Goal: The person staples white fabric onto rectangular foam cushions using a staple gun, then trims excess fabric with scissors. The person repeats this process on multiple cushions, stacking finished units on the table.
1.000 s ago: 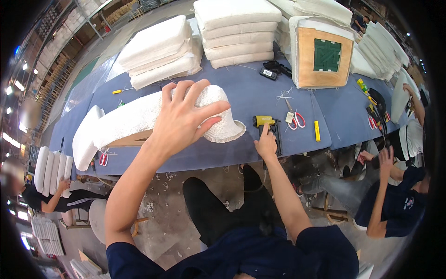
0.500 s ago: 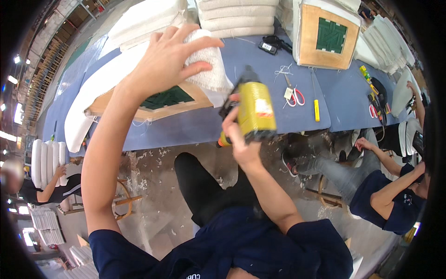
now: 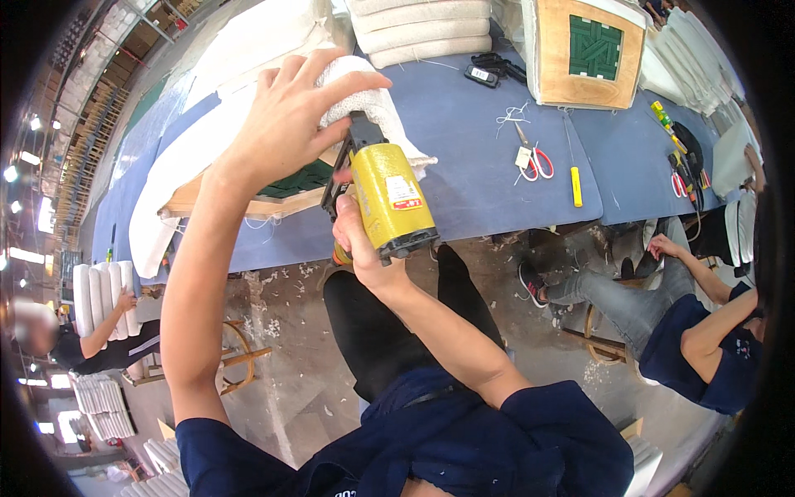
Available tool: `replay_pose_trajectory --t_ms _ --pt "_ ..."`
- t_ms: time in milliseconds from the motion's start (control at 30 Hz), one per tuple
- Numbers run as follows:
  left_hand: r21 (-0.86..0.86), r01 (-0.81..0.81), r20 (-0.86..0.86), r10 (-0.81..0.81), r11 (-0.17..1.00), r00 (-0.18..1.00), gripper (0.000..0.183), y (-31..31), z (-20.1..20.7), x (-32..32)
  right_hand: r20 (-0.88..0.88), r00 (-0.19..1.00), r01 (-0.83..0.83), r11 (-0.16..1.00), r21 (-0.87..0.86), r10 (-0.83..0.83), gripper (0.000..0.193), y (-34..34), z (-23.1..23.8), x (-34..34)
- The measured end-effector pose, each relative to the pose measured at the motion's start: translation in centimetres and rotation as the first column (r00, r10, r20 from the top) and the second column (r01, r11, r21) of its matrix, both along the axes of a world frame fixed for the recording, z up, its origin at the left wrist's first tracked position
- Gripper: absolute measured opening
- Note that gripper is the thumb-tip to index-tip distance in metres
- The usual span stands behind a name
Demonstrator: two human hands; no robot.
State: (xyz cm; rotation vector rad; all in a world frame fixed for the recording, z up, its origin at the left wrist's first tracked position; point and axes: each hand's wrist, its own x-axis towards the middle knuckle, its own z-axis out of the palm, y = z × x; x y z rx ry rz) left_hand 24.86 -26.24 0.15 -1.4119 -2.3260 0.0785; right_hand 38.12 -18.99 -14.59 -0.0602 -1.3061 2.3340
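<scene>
My right hand (image 3: pixel 362 248) is wrapped round the handle of a yellow and black staple gun (image 3: pixel 387 195). The gun's black nose points away from me and meets the white fabric (image 3: pixel 362 93) at the near right corner of a seat panel. That seat panel (image 3: pixel 186 199) lies tilted on the table, with a wooden border and dark green webbing underneath. My left hand (image 3: pixel 286 116) rests on the white fabric with its fingers spread, its thumb close to the gun's nose. The fabric edge under the nose is partly hidden.
A blue-covered table (image 3: pixel 489 166) holds red-handled scissors (image 3: pixel 534 163), a yellow-handled pointed tool (image 3: pixel 576 186) and a black device (image 3: pixel 482 76). Stacked white cushions (image 3: pixel 422 29) and another webbed seat panel (image 3: pixel 584 54) stand at the back. One co-worker (image 3: pixel 696 348) sits right, another (image 3: pixel 91 335) left.
My right hand has brought the staple gun leftward, up to the fabric beside my left thumb. My left hand stays on the panel. The whole view has shifted slightly.
</scene>
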Motion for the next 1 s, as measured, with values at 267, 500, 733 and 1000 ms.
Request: replay_pose_trajectory --t_ms 267,500,733,1000 --pt "0.124 -0.055 0.049 0.05 0.991 0.998 0.095 0.7 -0.4 2.5 0.091 0.995 -0.005 0.905 0.426 -0.038 0.037 8.4 -4.6 3.2" --pt "0.518 -0.026 -0.051 0.062 0.855 0.997 0.059 -5.1 4.0 1.1 0.507 0.684 -0.164 0.566 0.808 -0.524 0.074 16.0 -14.6 -0.3" --pt "0.869 0.253 -0.343 0.149 0.425 0.927 0.051 -21.1 5.8 -0.5 0.122 0.846 0.013 0.248 0.969 -0.519 0.128 23.1 -15.3 -8.4" --pt "0.64 -0.344 0.506 -0.039 0.687 0.862 0.118 -20.8 -1.3 9.6 -0.37 0.886 0.458 0.399 0.795 -0.279 0.093 15.8 -1.0 -6.2"
